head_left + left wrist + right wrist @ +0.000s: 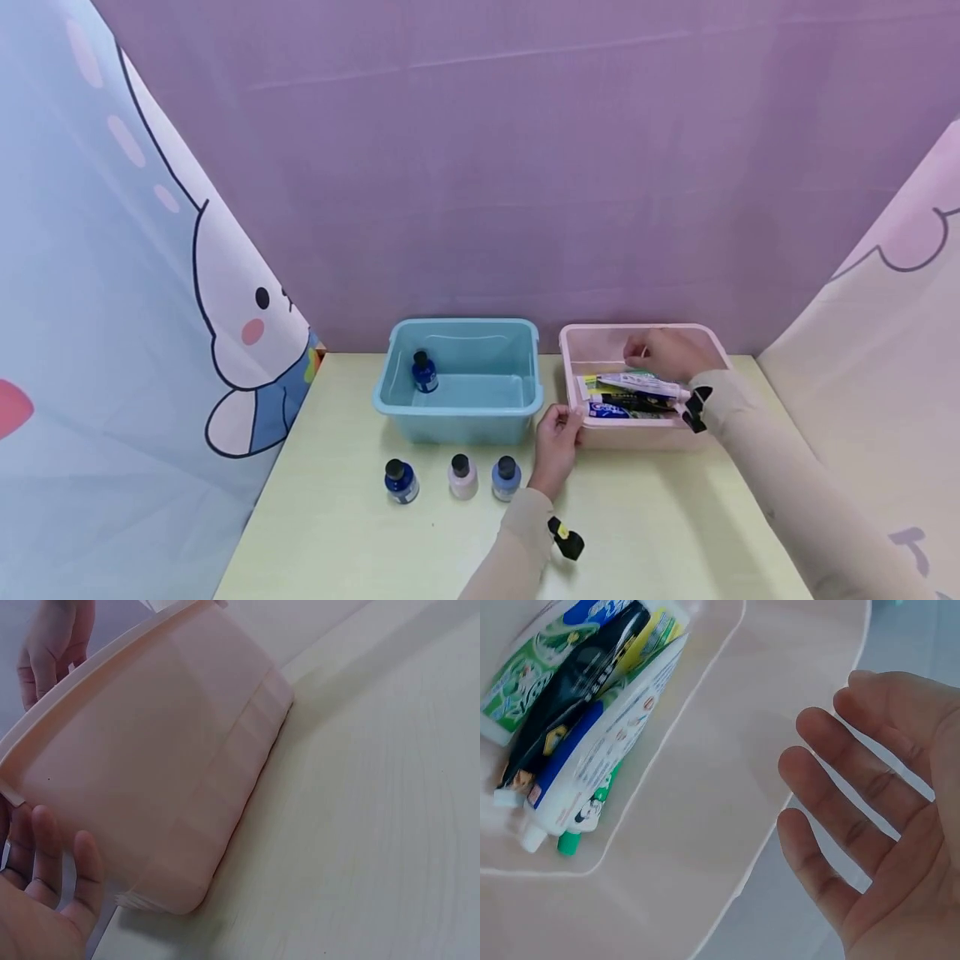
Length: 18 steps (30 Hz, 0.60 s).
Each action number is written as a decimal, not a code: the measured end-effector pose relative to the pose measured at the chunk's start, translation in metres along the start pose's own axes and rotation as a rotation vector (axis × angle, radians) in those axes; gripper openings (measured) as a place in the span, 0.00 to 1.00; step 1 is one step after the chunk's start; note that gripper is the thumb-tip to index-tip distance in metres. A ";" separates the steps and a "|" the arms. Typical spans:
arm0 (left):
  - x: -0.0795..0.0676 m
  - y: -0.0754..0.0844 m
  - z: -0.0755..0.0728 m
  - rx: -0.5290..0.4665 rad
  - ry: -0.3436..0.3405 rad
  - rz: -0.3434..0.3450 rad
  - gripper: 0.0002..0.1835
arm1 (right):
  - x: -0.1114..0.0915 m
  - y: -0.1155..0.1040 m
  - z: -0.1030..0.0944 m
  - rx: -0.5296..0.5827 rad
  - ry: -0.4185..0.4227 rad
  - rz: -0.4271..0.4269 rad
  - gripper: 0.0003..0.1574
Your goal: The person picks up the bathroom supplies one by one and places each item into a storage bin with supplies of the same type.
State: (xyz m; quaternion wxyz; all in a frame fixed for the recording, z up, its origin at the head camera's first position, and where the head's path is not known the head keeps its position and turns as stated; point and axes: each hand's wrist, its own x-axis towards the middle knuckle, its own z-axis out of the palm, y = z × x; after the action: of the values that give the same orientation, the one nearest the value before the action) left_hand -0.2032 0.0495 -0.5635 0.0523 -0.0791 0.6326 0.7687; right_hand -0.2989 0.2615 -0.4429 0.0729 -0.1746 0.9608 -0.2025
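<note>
At the front left corner of a pink plastic bin (637, 435), my left hand (555, 454) grips the rim. In the left wrist view, the left fingers (88, 874) are bent at that corner. My right hand (669, 354) is over the back right part of the bin. Its fingers (832, 795) are spread and loosely bent, with nothing between them, at the bin's far rim in the right wrist view. Several toothpaste tubes lie piled in the bin, among them a white tube (626, 742) on top and a black tube (574, 694).
A light blue bin (465, 427) stands left of the pink one, with a dark blue bottle (424, 373) inside. In front of it on the pale table (337, 533) stand another dark blue bottle (402, 483), a pale pink bottle (462, 479) and a lighter blue bottle (506, 479). A purple cloth (525, 167) hangs behind.
</note>
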 end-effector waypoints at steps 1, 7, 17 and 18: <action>0.000 0.000 0.000 -0.002 -0.003 0.000 0.12 | -0.002 -0.002 0.001 0.026 0.012 -0.011 0.05; 0.000 -0.001 -0.005 -0.007 -0.020 0.024 0.14 | -0.011 -0.016 0.014 0.068 0.079 -0.109 0.04; -0.016 -0.003 -0.019 0.039 -0.082 0.010 0.12 | -0.035 -0.038 0.039 0.013 0.223 -0.145 0.03; -0.019 -0.003 -0.020 0.056 -0.095 0.001 0.11 | -0.038 -0.040 0.041 0.021 0.229 -0.149 0.03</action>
State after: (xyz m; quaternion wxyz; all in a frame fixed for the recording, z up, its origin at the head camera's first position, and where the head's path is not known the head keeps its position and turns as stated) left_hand -0.1832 0.0305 -0.5663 0.0839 -0.0407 0.6507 0.7536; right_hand -0.2425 0.2261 -0.4608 -0.0507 -0.2206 0.9451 -0.2359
